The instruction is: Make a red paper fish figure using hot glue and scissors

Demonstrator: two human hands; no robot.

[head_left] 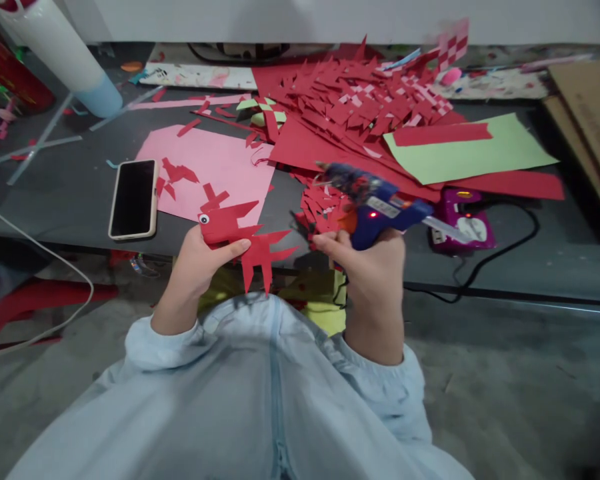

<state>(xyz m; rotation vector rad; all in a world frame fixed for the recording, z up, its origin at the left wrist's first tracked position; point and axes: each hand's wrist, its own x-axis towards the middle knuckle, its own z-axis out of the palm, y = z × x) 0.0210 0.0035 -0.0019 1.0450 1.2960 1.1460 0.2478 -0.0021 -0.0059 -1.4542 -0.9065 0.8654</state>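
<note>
My left hand [200, 263] pinches a red paper cutout [235, 230] between thumb and fingers, over the table's front edge. The cutout has a round googly eye at its left end and pointed strips at the right and bottom. To its right, my right hand [367, 263] grips a blue hot glue gun [375, 210] with an orange trigger and a lit red light. The gun's nozzle points up and left, and a clear glue stick comes out of its back. A small dark red piece [305, 227] is at my right fingertips, blurred.
A phone [133, 199] lies left of pink paper [215, 157]. Red cut strips [350, 93] pile up behind my hands, beside a green sheet [520, 143]. A purple power socket [460, 223] with a black cord stands right; a white bottle [65, 57] is back left.
</note>
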